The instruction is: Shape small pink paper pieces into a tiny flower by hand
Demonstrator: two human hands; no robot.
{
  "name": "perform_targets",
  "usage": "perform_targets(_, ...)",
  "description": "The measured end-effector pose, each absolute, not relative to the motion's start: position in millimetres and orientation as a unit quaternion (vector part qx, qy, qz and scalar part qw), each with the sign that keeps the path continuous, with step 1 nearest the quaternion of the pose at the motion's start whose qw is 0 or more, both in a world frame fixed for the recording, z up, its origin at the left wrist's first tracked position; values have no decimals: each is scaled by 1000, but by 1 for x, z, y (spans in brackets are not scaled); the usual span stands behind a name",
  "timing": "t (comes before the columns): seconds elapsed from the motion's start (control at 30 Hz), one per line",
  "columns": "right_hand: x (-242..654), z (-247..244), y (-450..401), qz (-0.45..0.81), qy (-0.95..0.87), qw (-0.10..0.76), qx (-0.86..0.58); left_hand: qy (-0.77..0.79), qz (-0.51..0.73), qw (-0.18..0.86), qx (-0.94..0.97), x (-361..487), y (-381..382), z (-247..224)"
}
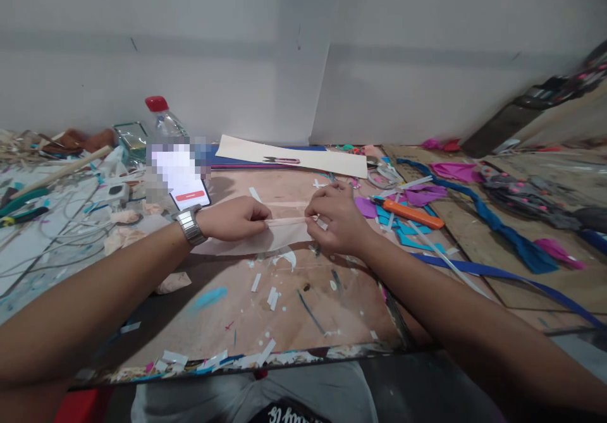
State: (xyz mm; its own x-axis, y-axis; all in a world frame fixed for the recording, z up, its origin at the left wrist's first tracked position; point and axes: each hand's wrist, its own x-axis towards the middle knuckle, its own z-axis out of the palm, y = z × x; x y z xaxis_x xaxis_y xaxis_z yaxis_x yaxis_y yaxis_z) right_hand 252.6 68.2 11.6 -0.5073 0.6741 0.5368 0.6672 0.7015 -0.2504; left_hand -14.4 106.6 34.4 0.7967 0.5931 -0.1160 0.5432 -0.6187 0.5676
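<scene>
A thin, pale pink translucent sheet (279, 237), fabric or paper, stretches low over the work board between my hands. My left hand (234, 219), with a metal watch on its wrist, pinches the sheet's folded upper edge between thumb and fingers. At the other end of that fold, my right hand (336, 220) grips the edge with bent fingertips. The sheet's lower part hangs loose and spreads leftward under my left wrist. Just beyond the hands, thread snips (284, 160) rest on a cream strip of card (327, 159). An orange utility knife (412, 213) lies right of my right hand.
A lit phone (190, 189) leans by a red-capped plastic bottle (164, 119) at the back left. Green-handled pliers (23, 202) and cables lie farther left. Blue ribbon (497, 227) and magenta scraps cover the right. Small white paper strips (272, 298) dot the board's front.
</scene>
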Motion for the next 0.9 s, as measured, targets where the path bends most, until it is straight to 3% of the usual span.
perform_targets(0.13,257,12,72,-7,-856,314,-411,379,39,222,898,-14,108,33)
perform_targets(0.27,260,10,75,-26,-848,320,-422,412,51,206,886,-15,109,34)
perform_targets(0.7,239,6,53,57,-880,274,-382,327,54,322,887,-2,90,36)
perform_targets(0.9,234,2,51,81,-886,268,-370,327,60,324,885,2,84,31)
